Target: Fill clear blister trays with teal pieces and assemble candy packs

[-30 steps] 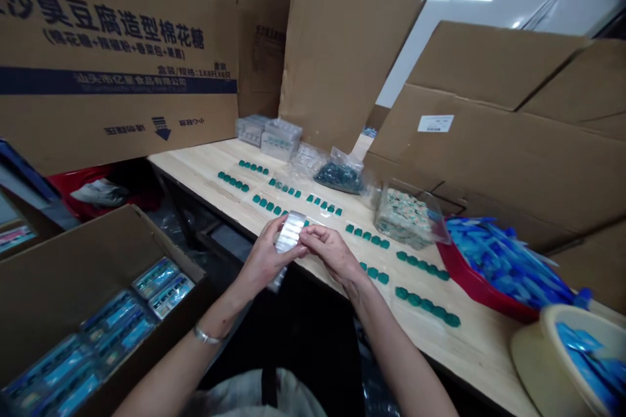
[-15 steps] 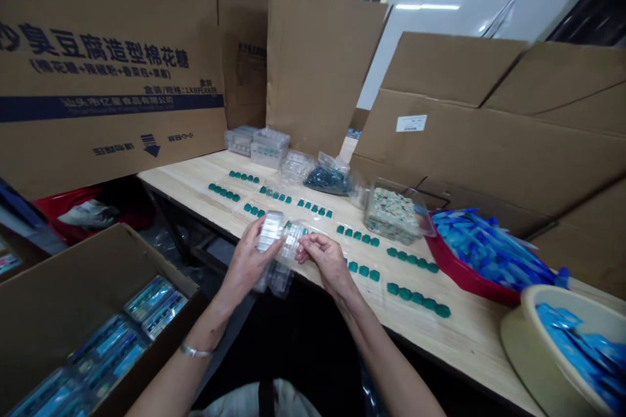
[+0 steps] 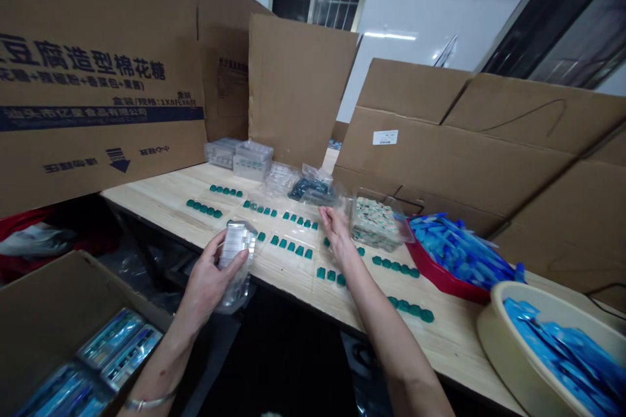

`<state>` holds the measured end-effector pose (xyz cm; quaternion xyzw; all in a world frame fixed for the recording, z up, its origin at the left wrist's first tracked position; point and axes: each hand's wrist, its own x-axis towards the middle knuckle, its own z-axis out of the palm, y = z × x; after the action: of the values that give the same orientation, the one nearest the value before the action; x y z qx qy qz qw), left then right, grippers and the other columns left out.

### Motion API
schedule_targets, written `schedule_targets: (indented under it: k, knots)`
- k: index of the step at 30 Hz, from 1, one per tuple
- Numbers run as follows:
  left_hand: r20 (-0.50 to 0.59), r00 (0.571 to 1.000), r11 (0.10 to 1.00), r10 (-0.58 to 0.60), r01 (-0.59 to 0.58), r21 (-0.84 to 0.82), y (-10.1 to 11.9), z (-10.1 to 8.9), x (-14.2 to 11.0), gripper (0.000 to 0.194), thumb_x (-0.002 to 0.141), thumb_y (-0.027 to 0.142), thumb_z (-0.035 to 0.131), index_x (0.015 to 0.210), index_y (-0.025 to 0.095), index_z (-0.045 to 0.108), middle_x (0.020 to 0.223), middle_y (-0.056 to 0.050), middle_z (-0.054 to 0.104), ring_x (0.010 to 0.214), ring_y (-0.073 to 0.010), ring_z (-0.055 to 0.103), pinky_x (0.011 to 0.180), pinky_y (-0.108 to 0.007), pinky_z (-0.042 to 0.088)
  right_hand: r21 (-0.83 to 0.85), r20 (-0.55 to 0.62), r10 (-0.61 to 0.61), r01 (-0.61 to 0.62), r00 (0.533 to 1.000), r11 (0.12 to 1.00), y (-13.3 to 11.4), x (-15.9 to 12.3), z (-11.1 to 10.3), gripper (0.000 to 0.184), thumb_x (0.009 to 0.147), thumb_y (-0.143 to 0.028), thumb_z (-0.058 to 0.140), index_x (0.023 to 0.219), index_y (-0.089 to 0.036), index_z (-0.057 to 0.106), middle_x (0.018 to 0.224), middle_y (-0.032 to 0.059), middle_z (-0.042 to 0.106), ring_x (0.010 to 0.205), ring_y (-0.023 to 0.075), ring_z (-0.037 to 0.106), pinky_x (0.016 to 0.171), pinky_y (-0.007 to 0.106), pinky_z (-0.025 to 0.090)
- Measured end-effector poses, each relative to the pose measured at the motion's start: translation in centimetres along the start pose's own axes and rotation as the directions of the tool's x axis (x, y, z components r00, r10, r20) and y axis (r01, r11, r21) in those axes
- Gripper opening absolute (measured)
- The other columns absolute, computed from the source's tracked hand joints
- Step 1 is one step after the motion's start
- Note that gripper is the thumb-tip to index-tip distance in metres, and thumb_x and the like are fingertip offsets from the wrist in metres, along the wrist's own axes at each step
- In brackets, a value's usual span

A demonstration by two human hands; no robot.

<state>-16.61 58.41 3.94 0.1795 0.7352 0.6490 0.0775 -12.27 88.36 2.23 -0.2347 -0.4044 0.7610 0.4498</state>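
Note:
My left hand (image 3: 208, 277) is wrapped round a stack of clear plastic trays (image 3: 238, 244) at the table's front edge. Part of the stack hangs below the edge. My right hand (image 3: 336, 231) reaches out over the table, fingers pressed together; whether a clear piece is between them I cannot make out. Its fingertips are in front of a bag of dark pieces (image 3: 313, 190). Rows of small green pieces lie on the table, one row (image 3: 292, 246) between my hands and another row (image 3: 300, 219) behind it, seemingly in clear trays.
A clear tub of pale speckled packets (image 3: 379, 221) stands right of my right hand. Further right are a red basin (image 3: 452, 285) of blue packets and a cream tub (image 3: 493, 332). Clear boxes (image 3: 253, 159) stand at the back. An open carton (image 3: 122, 287) is at lower left.
My right hand has left the tray stack and moved forward over the table. My left hand has moved left with the stack. The view has turned right.

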Motion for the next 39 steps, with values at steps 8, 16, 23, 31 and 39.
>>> schedule_targets:
  k: [8,16,23,31,39]
  knots:
    - [0.099,0.993,0.997,0.061,-0.065,0.044,-0.5,1.3,-0.4,0.063,0.069,0.043,0.065,0.124,0.018,0.047,0.115,-0.009,0.059,0.103,-0.0216,0.058,0.089,-0.033,0.047,-0.242,0.373,0.181,-0.093,0.910,0.966,-0.7,-6.4,2.2,0.023,0.063,-0.025,0.073,0.081,-0.016,0.062,0.077,0.0016,0.066,0.063,0.0100,0.062,0.063,0.022,0.052]
    - [0.203,0.942,0.954,0.266,-0.288,0.087,-1.2,3.4,-2.1,0.062,0.068,0.038,0.069,0.123,0.018,0.047,0.124,-0.011,0.052,0.114,-0.0231,0.050,0.097,-0.036,0.038,-0.513,0.563,0.408,-0.083,0.719,0.854,-1.2,-15.9,2.9,0.024,0.069,-0.037,0.070,0.076,-0.015,0.065,0.064,-0.0008,0.064,0.058,0.0095,0.057,0.060,0.022,0.046]
    - [0.232,0.920,0.932,0.316,-0.347,0.106,-1.6,3.5,-2.2,0.062,0.070,0.040,0.067,0.125,0.019,0.046,0.125,-0.010,0.051,0.114,-0.0221,0.049,0.098,-0.035,0.038,-0.470,0.515,0.370,-0.106,0.773,0.876,-0.8,-16.3,2.4,0.024,0.068,-0.038,0.069,0.073,-0.014,0.066,0.061,-0.0008,0.063,0.055,0.0104,0.055,0.060,0.024,0.046]
    - [0.213,0.919,0.917,0.331,-0.367,0.156,-1.2,3.6,-2.3,0.056,0.073,0.040,0.064,0.123,0.020,0.048,0.126,-0.009,0.051,0.116,-0.0212,0.048,0.099,-0.034,0.037,-0.414,0.475,0.283,-0.072,0.833,0.907,0.0,-16.7,2.1,0.020,0.068,-0.034,0.069,0.070,-0.015,0.065,0.058,-0.0007,0.062,0.050,0.0107,0.057,0.055,0.024,0.047]
    - [-0.035,0.995,0.993,0.092,-0.090,0.074,0.5,1.0,-0.6,0.063,0.069,0.042,0.065,0.126,0.019,0.047,0.115,-0.009,0.060,0.100,-0.0218,0.060,0.090,-0.035,0.046,-0.245,0.374,0.180,-0.090,0.910,0.965,-3.8,-14.8,0.3,0.020,0.066,-0.032,0.073,0.073,-0.014,0.067,0.065,0.0016,0.065,0.053,0.0098,0.059,0.055,0.022,0.051]
